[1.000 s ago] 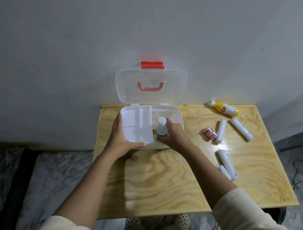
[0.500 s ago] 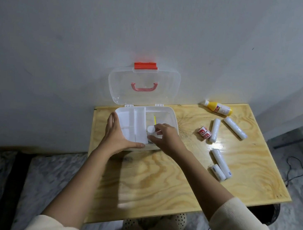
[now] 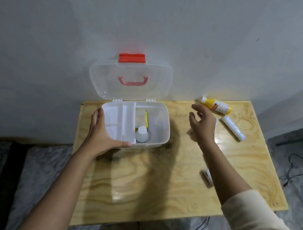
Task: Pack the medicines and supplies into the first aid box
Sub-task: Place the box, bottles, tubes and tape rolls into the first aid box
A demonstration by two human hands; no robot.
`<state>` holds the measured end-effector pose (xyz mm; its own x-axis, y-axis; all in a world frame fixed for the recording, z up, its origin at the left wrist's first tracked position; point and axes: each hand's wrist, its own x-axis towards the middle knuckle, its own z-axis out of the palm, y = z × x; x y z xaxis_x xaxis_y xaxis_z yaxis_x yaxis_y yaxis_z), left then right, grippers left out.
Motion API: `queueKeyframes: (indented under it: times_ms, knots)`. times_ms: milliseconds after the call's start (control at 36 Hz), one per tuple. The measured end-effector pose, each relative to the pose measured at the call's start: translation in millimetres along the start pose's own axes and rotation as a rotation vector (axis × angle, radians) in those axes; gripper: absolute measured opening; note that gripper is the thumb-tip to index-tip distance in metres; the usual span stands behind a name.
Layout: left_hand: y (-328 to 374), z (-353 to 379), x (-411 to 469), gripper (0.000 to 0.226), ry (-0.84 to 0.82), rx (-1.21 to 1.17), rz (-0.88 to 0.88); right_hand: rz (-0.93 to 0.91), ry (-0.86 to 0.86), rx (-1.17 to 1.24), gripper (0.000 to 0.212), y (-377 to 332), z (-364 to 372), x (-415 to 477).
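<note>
The clear first aid box (image 3: 161,132) stands open at the table's back left, its lid (image 3: 130,80) leaning on the wall. A white divider tray (image 3: 118,119) fills its left half. A small white bottle (image 3: 141,134) stands in the right half beside a yellow-edged packet (image 3: 145,120). My left hand (image 3: 101,131) grips the box's near left corner. My right hand (image 3: 201,123) hovers empty with fingers spread over the table right of the box, near a yellow bottle (image 3: 216,105) and a white roll (image 3: 233,128). Another roll (image 3: 206,176) peeks out beside my forearm.
The plywood table (image 3: 140,179) stands against a grey wall. Its right edge meets a gap with a black cable (image 3: 294,167) on the floor. More cables lie below the front edge.
My right hand set the small white bottle down in the box, let go and swung right toward the loose items. My left hand stayed on the box.
</note>
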<state>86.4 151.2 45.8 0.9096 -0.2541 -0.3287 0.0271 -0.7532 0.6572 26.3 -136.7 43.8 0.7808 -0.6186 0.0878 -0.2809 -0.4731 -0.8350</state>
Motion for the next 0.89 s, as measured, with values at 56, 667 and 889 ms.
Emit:
queueKeyframes:
  times_ms: [56,667,889]
  knots:
    - [1,1,1,0.154,0.005,-0.003,-0.012,0.058,0.032,-0.085,0.03,14,-4,22]
    - [-1,4,3,0.156,0.041,-0.043,-0.007,-0.049,-0.005,-0.637,0.025,61,7,63]
    - [-4,4,3,0.152,0.033,-0.057,0.012,-0.001,0.106,-0.279,0.018,34,-4,45]
